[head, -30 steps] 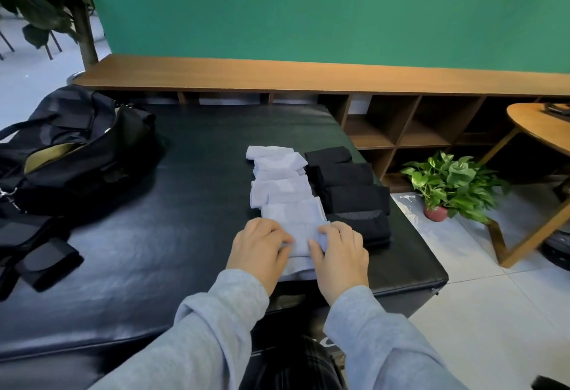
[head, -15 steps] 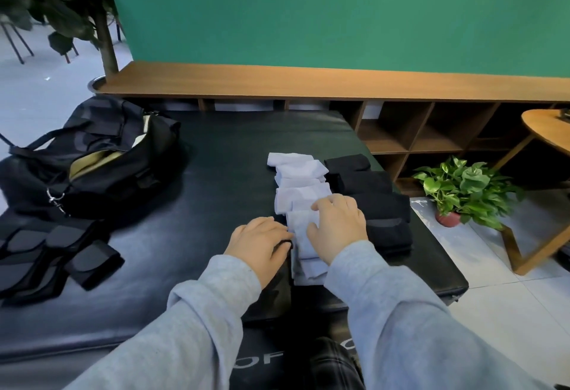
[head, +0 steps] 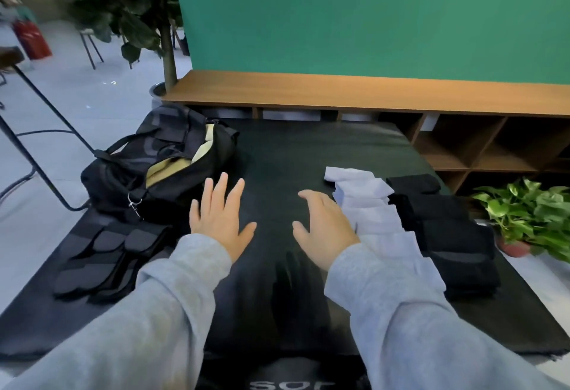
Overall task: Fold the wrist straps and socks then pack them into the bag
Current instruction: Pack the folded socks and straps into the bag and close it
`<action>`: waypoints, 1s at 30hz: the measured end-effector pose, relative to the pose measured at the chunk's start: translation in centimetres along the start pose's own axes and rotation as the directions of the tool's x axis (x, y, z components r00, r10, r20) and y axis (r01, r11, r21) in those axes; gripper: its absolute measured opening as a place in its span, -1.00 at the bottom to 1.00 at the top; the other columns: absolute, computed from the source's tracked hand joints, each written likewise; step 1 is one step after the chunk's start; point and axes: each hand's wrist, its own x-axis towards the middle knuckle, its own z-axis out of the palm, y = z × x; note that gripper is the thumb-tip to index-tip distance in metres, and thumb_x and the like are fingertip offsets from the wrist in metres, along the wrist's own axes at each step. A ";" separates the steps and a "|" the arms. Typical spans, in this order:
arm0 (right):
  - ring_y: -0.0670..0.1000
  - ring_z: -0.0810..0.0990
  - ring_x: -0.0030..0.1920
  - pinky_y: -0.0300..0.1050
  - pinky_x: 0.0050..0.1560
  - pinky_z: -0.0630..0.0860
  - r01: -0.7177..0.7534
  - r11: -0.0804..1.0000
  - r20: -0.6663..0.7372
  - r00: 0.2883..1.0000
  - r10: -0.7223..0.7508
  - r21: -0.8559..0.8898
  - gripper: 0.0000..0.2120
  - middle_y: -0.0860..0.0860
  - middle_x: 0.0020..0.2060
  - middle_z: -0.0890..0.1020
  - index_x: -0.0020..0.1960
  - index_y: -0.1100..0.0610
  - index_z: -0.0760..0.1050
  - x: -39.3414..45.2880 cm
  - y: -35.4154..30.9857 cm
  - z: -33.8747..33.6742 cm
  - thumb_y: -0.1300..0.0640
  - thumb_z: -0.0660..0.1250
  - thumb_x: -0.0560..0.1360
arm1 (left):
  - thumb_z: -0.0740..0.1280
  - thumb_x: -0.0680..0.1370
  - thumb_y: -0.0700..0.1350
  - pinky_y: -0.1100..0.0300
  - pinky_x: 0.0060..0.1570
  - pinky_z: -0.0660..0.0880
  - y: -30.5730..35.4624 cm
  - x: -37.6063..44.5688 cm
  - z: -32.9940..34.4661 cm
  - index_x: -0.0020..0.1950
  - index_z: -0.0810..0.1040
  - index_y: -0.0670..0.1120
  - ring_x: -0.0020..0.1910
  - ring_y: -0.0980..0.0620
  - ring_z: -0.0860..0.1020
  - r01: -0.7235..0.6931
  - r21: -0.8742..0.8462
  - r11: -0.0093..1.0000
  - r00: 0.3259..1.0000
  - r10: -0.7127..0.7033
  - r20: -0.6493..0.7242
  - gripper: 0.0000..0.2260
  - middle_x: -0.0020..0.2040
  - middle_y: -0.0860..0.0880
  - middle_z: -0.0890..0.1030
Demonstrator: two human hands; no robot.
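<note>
A row of folded white socks (head: pixel 374 213) runs along the right side of the black mat (head: pixel 287 155), with a row of folded black socks (head: pixel 447 235) beside it on the right. Black wrist straps (head: pixel 101 260) lie flat at the mat's left front. An open black duffel bag (head: pixel 154 170) with a yellow lining sits at the left rear. My left hand (head: pixel 220 215) hovers over the mat with fingers spread, holding nothing. My right hand (head: pixel 324 226) is relaxed and empty, just left of the white socks.
A long wooden shelf unit (head: pixel 370 93) stands behind the mat against a green wall. A potted plant (head: pixel 530 216) is on the floor at the right. A tall tree plant (head: pixel 166 50) and a metal stool frame (head: pixel 40 130) stand at the left.
Both hands have let go of the white sock and moved left to the middle of the mat, fingers now open. The view has swung left, showing more of the bag and straps.
</note>
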 end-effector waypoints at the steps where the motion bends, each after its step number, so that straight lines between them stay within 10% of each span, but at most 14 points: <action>1: -0.03 0.30 0.38 -0.13 0.34 0.24 0.017 1.000 0.020 1.000 -0.017 0.020 -0.49 -0.09 0.44 0.24 0.48 0.01 0.13 0.4 -0.5 0.2 0.05 0.19 0.57 | 0.26 0.53 0.09 -0.08 0.43 -0.10 -0.8 0.6 -0.3 0.53 -0.08 0.09 0.50 -0.01 -0.25 0.024 0.014 1.000 1.000 -0.024 -0.009 -0.31 0.54 0.04 -0.17; 11: -0.08 0.19 0.45 -0.14 0.39 0.21 0.144 0.982 0.094 0.983 -0.156 0.126 -0.45 -0.12 0.47 0.18 0.50 0.00 0.08 4.3 -4.9 2.9 0.05 0.21 0.58 | 0.31 0.51 0.09 -0.23 0.41 -0.01 -8.7 5.9 -1.4 0.50 -0.11 -0.09 0.49 -0.09 -0.24 0.301 0.307 0.903 0.951 -0.310 -0.019 -0.24 0.53 -0.01 -0.15; 16: -0.07 0.24 0.43 -0.13 0.38 0.25 0.151 0.978 0.119 0.979 -0.168 0.145 -0.46 -0.15 0.47 0.19 0.50 -0.02 0.09 5.8 -5.9 4.2 0.04 0.21 0.58 | 0.34 0.51 -0.02 -0.20 0.40 0.04 -11.0 7.9 -1.4 0.42 0.18 -0.09 0.49 -0.12 -0.22 0.367 0.368 0.854 0.907 -0.417 0.062 -0.44 0.52 -0.04 -0.09; 30: -0.09 0.21 0.43 -0.14 0.39 0.23 0.166 0.979 0.158 0.970 -0.184 0.120 -0.47 -0.15 0.46 0.20 0.50 -0.03 0.07 8.4 -5.5 6.0 0.03 0.18 0.59 | 0.26 0.56 -0.14 -0.08 0.15 0.40 -11.9 11.7 0.1 0.21 0.39 -0.14 0.34 -0.29 0.20 0.333 0.032 0.942 0.941 -0.334 0.049 -0.76 0.42 -0.14 0.13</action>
